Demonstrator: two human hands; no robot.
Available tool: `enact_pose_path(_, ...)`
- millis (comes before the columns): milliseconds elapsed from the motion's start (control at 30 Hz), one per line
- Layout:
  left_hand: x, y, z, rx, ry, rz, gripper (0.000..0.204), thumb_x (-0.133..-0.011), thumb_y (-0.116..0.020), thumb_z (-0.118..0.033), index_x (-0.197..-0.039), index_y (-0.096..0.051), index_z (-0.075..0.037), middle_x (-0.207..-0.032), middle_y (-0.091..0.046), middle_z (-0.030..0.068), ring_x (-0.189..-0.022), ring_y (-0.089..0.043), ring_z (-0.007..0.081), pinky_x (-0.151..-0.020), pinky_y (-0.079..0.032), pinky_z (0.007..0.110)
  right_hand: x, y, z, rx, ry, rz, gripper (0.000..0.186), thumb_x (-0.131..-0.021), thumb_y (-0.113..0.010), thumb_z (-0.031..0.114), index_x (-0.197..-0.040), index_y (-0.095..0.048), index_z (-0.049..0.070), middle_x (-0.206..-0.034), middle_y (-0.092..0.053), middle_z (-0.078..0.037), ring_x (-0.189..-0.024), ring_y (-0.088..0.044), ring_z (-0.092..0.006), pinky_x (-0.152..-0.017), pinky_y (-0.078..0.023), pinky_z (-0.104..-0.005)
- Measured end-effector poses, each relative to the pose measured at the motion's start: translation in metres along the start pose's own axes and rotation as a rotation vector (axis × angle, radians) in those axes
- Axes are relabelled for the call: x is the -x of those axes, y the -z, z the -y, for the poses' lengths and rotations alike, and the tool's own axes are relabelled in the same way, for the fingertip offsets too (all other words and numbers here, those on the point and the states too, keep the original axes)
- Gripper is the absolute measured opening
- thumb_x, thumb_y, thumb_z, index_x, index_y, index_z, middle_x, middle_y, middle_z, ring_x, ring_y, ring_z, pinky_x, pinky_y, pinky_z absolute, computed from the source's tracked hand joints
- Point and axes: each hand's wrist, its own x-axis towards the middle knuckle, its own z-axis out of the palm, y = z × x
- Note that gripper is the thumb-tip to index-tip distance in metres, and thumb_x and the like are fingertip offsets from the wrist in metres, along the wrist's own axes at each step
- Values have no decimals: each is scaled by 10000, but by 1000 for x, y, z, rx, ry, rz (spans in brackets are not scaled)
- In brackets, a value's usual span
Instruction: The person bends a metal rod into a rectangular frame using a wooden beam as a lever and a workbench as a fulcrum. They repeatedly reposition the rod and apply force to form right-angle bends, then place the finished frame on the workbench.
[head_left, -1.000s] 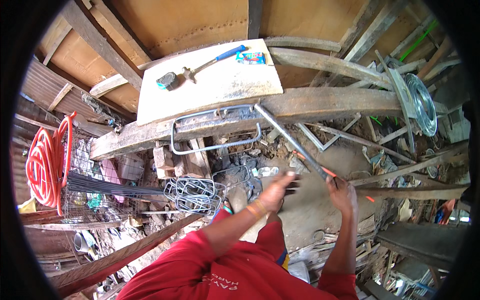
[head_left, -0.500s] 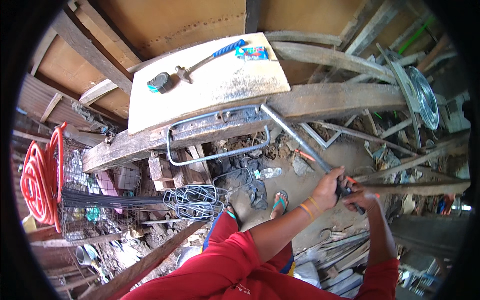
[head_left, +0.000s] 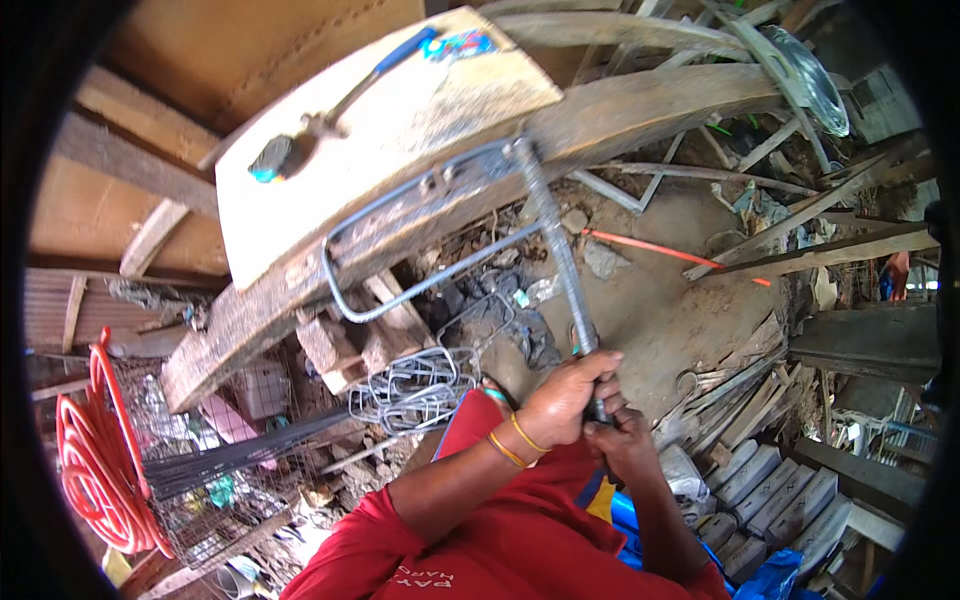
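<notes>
My left hand [head_left: 570, 400] and my right hand [head_left: 625, 440], one above the other, are closed around the lower part of a long grey metal pipe [head_left: 562, 255]. The pipe's far end meets a bent steel bar [head_left: 402, 297] at a metal bending fixture [head_left: 470, 165] on a thick wooden beam [head_left: 670, 110]. The bar forms an open rectangular loop. Behind it, a pale board [head_left: 440, 100] carries a blue-handled hammer [head_left: 400, 55], a black tape measure [head_left: 270, 160] and a small blue packet [head_left: 460, 43], all somewhat blurred.
A coiled red hose [head_left: 95, 460] hangs left beside wire mesh and long black rods [head_left: 240, 455]. Bent steel loops [head_left: 410, 395] lie below the beam. Wire coil [head_left: 805, 75], loose timber [head_left: 820, 215], stacked grey blocks [head_left: 770, 490] and an orange rod [head_left: 650, 243] are at right.
My left hand went from apart to gripping the pipe. Both hands have pulled the pipe's near end down toward my body, leaving it more upright in view, and the view has shifted.
</notes>
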Motion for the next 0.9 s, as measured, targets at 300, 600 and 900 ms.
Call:
enact_pose_path(300, 48, 12, -39, -568, -182, -353, 547, -952, -661, -308, -1393, -482, -37, -1261, -624, 84, -1122, -617, 245, -974, -486, 404, 4, 42, 83, 58, -160, 232, 190, -920, -663, 147, -820, -563, 19, -597, -516, -4, -499, -514, -121, -483, -415, -290)
enact_pose_path(600, 163, 91, -185, -151, -791, -921, 239, -1023, -533, -297, -954, -649, -100, -843, -698, 78, -711, -679, 241, -693, -574, 398, 21, 39, 94, 127, -171, 209, 225, -959, -657, 188, -1045, -499, 54, -695, -527, -1, -494, -479, -122, -458, -397, -310)
enact_pose_path(900, 180, 44, -221, -95, -753, -781, 186, -1058, -515, -188, -1050, -620, -35, -738, -607, 42, -651, -605, 218, -651, -555, 368, 97, 47, 194, -177, -147, 350, 113, -967, -604, 135, -1000, -533, 53, -666, -466, -10, -445, -428, -130, -412, -335, -312)
